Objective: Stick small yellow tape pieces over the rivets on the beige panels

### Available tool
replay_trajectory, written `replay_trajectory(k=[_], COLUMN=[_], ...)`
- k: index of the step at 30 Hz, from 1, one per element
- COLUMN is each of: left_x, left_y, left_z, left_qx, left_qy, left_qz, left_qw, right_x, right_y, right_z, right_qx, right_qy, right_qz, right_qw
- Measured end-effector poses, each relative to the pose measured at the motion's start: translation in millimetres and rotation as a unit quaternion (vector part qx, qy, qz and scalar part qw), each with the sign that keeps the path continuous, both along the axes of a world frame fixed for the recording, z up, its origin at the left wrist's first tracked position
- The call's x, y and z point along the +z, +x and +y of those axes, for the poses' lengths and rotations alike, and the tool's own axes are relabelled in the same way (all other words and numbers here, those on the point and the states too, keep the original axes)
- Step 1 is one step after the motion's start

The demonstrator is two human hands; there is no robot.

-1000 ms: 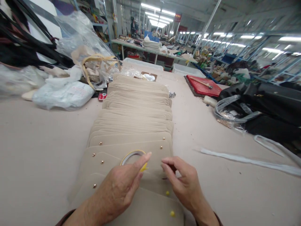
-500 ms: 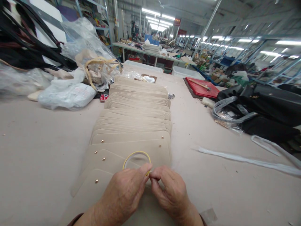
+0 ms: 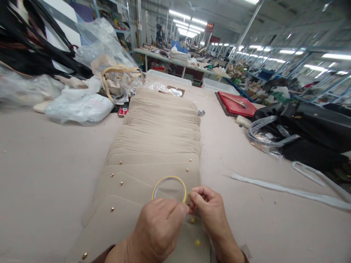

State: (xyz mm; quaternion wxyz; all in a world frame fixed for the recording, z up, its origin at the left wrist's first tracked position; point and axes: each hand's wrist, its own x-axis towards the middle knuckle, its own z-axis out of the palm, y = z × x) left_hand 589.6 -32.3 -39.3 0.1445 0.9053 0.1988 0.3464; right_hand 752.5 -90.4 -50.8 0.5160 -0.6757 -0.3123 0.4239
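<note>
My left hand (image 3: 160,228) is closed around the lower side of a narrow roll of yellow tape (image 3: 169,178), its ring standing up above the knuckles. Just right of it, my right hand (image 3: 210,208) pinches thumb and fingers together beside the roll; whatever is between those fingertips is too small to make out. Under both hands lie overlapping beige panels (image 3: 153,160) with rounded corners, fanned in a long row away from me. Gold studs (image 3: 112,209) sit near the corners of the nearest ones. Two small yellow spots (image 3: 197,242) show on the nearest panel, below my right hand.
Plastic-wrapped packages (image 3: 79,107) and bags lie at the left. On the right are a red pad (image 3: 237,104) with a hammer (image 3: 233,100) on it, black bags (image 3: 309,128) and a pale strip (image 3: 274,186). White trays (image 3: 219,86) stand at the far edge.
Both hands and the tape roll have shifted right. My right hand has drawn slightly away from the left. The yellow spots and a stud at lower left now show.
</note>
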Motion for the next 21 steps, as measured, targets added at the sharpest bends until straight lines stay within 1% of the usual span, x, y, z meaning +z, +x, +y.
replay_trajectory(k=[2, 4, 7, 9, 12, 16, 19, 21], left_x=[-7.5, -18.2, -32.4, -37.1, -38.0, -36.0, -36.1, -37.1], left_y=[2.8, 4.9, 7.2, 8.2, 8.6, 8.1, 7.9, 8.1], left_z=[3.1, 7.9, 13.4, 14.8, 14.7, 14.0, 13.9, 13.9], left_qx=[0.021, 0.043, 0.046, 0.040, 0.034, 0.039, 0.039, 0.037], left_qy=[0.006, 0.015, 0.025, 0.024, 0.019, 0.013, 0.017, 0.015], left_qz=[0.029, 0.084, 0.163, 0.190, 0.200, 0.204, 0.205, 0.207], left_qw=[0.999, 0.995, 0.985, 0.981, 0.979, 0.978, 0.978, 0.978], right_x=[-3.6, -7.0, -11.6, -13.8, -14.9, -14.8, -17.1, -19.5], right_y=[14.1, 24.1, 27.9, 25.4, 20.4, 16.2, 13.5, 12.1], right_z=[-1.5, -5.2, -11.0, -12.8, -11.5, -6.4, -2.7, -0.9], right_qx=[0.006, 0.032, 0.074, 0.093, 0.106, 0.121, 0.126, 0.119], right_qy=[-0.017, -0.034, -0.045, -0.046, -0.031, 0.020, 0.037, 0.030], right_qz=[-0.002, -0.029, -0.093, -0.141, -0.234, -0.361, -0.415, -0.426], right_qw=[1.000, 0.999, 0.992, 0.985, 0.966, 0.925, 0.900, 0.896])
